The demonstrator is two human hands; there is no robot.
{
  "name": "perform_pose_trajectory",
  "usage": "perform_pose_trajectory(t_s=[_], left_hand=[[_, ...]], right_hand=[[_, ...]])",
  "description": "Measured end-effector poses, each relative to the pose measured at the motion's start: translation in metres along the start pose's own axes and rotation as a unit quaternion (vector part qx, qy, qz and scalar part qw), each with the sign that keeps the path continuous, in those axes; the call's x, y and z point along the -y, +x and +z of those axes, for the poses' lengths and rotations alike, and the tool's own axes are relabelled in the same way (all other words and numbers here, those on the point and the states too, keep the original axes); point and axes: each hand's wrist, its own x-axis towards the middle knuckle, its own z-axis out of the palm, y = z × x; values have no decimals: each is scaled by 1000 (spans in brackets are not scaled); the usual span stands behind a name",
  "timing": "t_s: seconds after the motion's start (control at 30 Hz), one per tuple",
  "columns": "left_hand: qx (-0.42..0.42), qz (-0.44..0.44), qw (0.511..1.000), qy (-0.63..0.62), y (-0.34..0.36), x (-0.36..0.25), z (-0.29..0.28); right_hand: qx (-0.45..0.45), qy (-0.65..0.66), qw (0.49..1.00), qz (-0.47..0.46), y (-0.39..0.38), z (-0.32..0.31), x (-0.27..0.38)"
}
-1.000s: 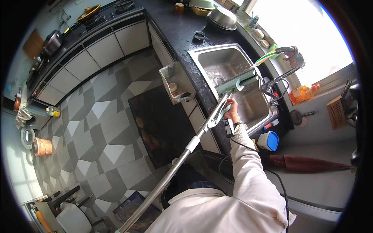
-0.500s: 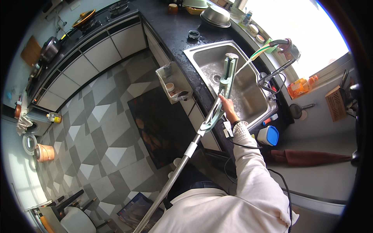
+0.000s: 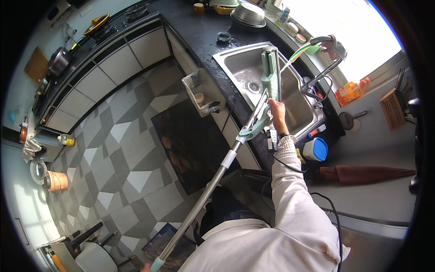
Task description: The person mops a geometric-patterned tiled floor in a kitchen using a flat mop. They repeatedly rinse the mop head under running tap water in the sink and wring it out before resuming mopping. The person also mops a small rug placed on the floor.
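Note:
A sponge mop [image 3: 213,181] with a silver pole and pale green head slants from the lower left up to the steel sink [image 3: 297,127]. Its head [image 3: 271,72] is over the basin, beside the drain. My right hand [image 3: 277,113] grips the mop just below the head, fingers wrapped round its green frame. At the lower edge, my left hand [image 3: 146,268] shows only in part, closed at the green grip on the pole's end. Water runs from a green-and-yellow hose [image 3: 301,52] on the tap [image 3: 322,84], the stream falling close to the mop head.
A bin [image 3: 204,93] with a plastic liner hangs on the counter front. Right of the sink are a blue-lidded tub [image 3: 316,149] and a brush [image 3: 316,131]. A dark mat [image 3: 190,145] lies on the tiled floor. A metal bowl [image 3: 248,16] stands beyond the sink.
The mop's head has shifted slightly right within the basin, with my right hand on it. The pole's grip end and part of my left hand have come into view at the lower edge.

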Motion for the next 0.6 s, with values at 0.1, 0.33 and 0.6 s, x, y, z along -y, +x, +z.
perform_pose_trajectory(t_s=[0.1, 0.33, 0.6], left_hand=[[27, 0, 1000, -5, 3, -9, 6], [34, -16, 999, -8, -15, -11, 12], [0, -21, 999, 28, -26, -3, 22]], right_hand=[[-35, -120, 991, 40, 16, -12, 0], [-22, -69, 995, 67, -3, -28, -17], [-162, -131, 978, 22, -48, 2, 2]])
